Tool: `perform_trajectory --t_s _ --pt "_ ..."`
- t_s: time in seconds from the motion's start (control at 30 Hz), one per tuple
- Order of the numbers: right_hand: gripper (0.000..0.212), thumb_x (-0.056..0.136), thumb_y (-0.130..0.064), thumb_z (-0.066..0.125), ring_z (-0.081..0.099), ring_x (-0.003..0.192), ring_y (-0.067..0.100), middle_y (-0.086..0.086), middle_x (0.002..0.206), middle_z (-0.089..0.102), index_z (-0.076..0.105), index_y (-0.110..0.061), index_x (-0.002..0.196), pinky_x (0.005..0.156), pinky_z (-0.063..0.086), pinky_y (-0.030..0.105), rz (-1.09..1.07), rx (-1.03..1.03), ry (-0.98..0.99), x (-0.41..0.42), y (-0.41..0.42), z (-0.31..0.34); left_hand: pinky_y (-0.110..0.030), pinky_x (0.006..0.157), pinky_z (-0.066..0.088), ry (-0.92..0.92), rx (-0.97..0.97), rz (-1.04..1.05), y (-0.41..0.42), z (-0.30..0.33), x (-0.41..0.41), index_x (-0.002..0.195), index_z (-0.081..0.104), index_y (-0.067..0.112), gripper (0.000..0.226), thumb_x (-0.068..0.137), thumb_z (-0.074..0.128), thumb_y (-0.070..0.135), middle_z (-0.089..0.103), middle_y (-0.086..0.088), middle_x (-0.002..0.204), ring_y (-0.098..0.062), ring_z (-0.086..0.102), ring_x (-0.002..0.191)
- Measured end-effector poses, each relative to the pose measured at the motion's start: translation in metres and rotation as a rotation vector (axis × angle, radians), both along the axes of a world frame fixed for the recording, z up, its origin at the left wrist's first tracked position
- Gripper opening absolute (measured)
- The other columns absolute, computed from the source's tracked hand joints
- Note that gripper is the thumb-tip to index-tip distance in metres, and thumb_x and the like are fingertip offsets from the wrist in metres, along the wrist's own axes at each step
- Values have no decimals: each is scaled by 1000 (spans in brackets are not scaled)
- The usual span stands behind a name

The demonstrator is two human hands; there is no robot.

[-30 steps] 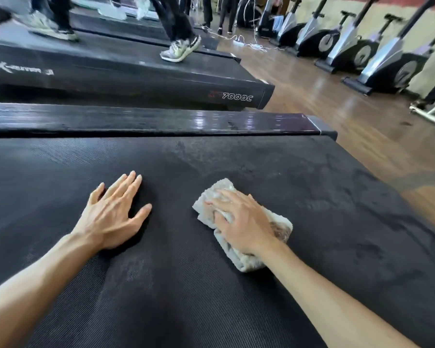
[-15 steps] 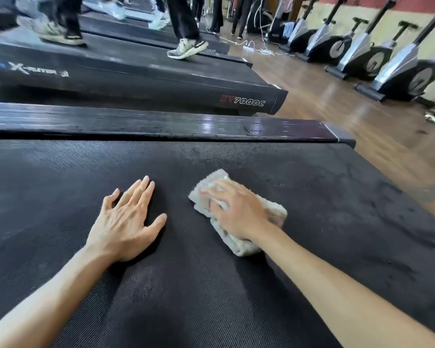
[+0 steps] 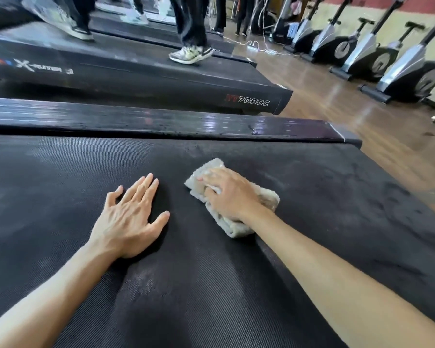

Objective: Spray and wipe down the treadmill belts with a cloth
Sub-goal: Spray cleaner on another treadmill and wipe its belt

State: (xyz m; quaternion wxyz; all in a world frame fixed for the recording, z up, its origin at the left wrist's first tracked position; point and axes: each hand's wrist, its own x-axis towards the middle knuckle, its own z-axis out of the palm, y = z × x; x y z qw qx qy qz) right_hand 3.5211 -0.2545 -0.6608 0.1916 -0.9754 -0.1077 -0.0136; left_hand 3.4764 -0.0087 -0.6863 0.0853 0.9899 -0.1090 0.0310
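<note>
One cloth (image 3: 232, 197) lies on one treadmill belt (image 3: 312, 197). Two hands: right hand (image 3: 230, 195) grips the cloth; left hand (image 3: 131, 217) left of the cloth, fingers spread flat on the belt.

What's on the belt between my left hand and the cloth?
Nothing: in the head view only bare black belt separates the flat left hand from the cloth under the right hand.

The right hand (image 3: 232, 194) has slid the cloth (image 3: 266, 197) a little farther up the treadmill belt (image 3: 337, 197).
</note>
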Motion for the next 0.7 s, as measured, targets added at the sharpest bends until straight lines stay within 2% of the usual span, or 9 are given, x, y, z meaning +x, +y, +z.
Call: perform_trajectory --t_s 0.07,0.13,0.23,0.3,0.37,0.43,0.53,0.63,0.7 --pt "40 102 -35 47 34 146 7 -18 155 46 63 -38 138 125 21 41 -1 14 -41 -18 -27 -6 -37 125 -3 0 6 -5 -1 -1 0 163 1 24 98 78 -3 72 -14 12 168 0 -16 152" --pt "41 102 -40 44 36 143 7 -20 153 47 62 -38 139 123 24 41 -99 1 -30 -5 -47 -10 -38 125 -2 -2 5 2 -1 -1 1 163 1 24 98 78 -3 72 -13 12 168 0 -15 152" --pt "55 99 -56 32 45 139 18 -9 150 54 59 -33 142 121 28 44 -307 -68 -21 34 -42 -9 -39 126 0 1 3 7 -3 -1 0 163 3 24 98 78 -1 72 -11 12 169 -1 -12 153" --pt "56 101 -60 31 49 135 23 -5 145 57 62 -31 139 123 24 45 -376 -71 -10 62 -15 -12 -39 126 0 -4 -10 12 -3 0 0 163 3 25 98 78 -1 72 -10 12 169 -1 -11 153" --pt "54 101 -59 34 48 135 23 -5 144 58 63 -32 137 122 19 45 -313 -80 -4 74 16 -13 -39 125 -1 2 -2 10 -2 0 0 163 2 25 98 78 -1 72 -10 12 169 -1 -11 153" --pt "44 102 -49 40 46 137 23 -4 146 57 62 -35 137 122 19 46 -173 -83 -19 62 34 -11 -38 125 0 1 -5 5 -2 0 0 163 3 25 98 78 0 73 -10 12 169 -1 -10 153" --pt "41 103 -36 43 38 145 17 -11 154 50 59 -39 141 125 13 46 8 -45 -33 23 17 -3 -38 125 0 -2 -8 7 -1 1 0 163 4 24 100 77 0 74 -11 12 168 0 -10 153" --pt "40 105 -35 41 30 149 10 -19 157 43 57 -42 141 127 5 51 -32 -53 13 15 -30 -4 -37 126 -1 -7 -10 17 -2 2 -1 163 3 23 101 76 0 74 -11 11 169 -1 -11 153" --pt "42 105 -36 37 34 147 15 -17 157 44 55 -44 142 127 4 53 -170 -91 38 38 -50 -3 -37 126 -1 -1 8 23 -4 2 -1 163 2 22 102 75 -2 74 -11 9 169 -3 -11 154"
